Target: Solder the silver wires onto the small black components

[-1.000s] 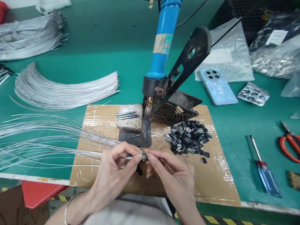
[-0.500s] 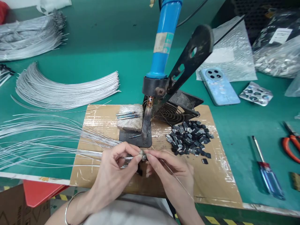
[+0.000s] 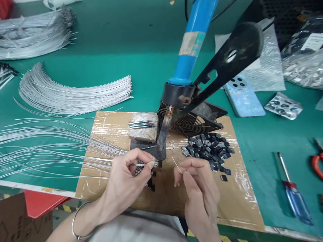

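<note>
My left hand (image 3: 135, 176) pinches a thin grey wire with a small metal-and-black connector (image 3: 157, 163) at its tip, just in front of the soldering iron's tip. Between the thumb and fingers of my right hand (image 3: 199, 185) is a fine strand of solder wire (image 3: 176, 164), its free end pointing up and left. The blue soldering iron (image 3: 183, 67) is clamped in a black stand (image 3: 224, 64), tip down. Several wired black connectors (image 3: 151, 186) lie under my left hand, partly hidden. Loose grey wires (image 3: 101, 141) trail off to the left.
Black connector pieces (image 3: 209, 149) are heaped on the cardboard (image 3: 237, 198) at the right. A black fan (image 3: 189, 124) stands behind the iron. Bundled wires (image 3: 75, 95) lie back left; a phone (image 3: 244, 97), blister pack (image 3: 284, 106), screwdriver (image 3: 295, 198) and red-handled pliers (image 3: 317, 166) lie right.
My right hand has drawn back to the right, away from the connector, with the solder wire in its fingers. My left hand stays near the iron's tip. The view has shifted slightly.
</note>
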{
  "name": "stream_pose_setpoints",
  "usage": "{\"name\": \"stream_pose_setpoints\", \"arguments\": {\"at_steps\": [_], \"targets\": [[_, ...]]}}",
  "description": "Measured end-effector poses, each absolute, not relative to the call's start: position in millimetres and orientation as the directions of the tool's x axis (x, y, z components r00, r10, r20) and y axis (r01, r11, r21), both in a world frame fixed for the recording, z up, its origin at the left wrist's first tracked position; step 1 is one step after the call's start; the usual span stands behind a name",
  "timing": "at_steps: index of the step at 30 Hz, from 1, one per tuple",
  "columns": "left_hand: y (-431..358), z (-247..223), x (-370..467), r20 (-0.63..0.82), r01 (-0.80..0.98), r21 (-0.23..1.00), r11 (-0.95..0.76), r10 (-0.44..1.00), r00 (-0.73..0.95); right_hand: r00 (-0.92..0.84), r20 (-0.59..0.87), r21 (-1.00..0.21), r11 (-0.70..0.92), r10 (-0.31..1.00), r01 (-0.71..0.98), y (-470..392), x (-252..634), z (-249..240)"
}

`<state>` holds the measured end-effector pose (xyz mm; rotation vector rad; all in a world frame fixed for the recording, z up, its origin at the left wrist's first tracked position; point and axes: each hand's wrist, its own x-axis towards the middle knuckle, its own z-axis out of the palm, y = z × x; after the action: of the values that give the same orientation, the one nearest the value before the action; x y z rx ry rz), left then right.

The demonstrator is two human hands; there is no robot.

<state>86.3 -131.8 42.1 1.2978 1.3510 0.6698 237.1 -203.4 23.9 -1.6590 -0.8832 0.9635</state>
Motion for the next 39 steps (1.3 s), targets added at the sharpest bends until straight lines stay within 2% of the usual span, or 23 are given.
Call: {"name": "stream_pose_setpoints", "arguments": {"at_steps": [4, 8, 19, 30, 39], "targets": [[-127.2, 45.3, 87.3, -0.313, 0.319, 0.915, 0.248, 0.935, 0.17, 0.374, -0.092, -0.972, -0.164, 0.923, 0.167, -199.3, 241.9, 25.2], [-124.0, 46.1, 87.7, -0.306, 0.314, 0.918, 0.243, 0.937, 0.169, 0.348, -0.025, -0.99, -0.07, 0.937, 0.119, -195.0, 239.0, 27.7], [-118.6, 50.7, 93.6, -0.272, 0.319, 0.925, 0.209, 0.948, 0.166, 0.375, -0.106, -0.994, -0.111, 0.921, -0.01, -192.6, 233.2, 31.1], [-112.1, 53.1, 96.2, -0.223, 0.217, 0.959, 0.185, 0.96, 0.171, 0.402, -0.167, -0.985, -0.131, 0.9, -0.116, -184.9, 230.5, 34.1], [-110.8, 57.4, 95.4, -0.226, 0.187, 0.964, 0.192, 0.957, 0.184, 0.386, -0.145, -0.989, -0.119, 0.911, -0.09, -182.8, 234.1, 34.2]]}}
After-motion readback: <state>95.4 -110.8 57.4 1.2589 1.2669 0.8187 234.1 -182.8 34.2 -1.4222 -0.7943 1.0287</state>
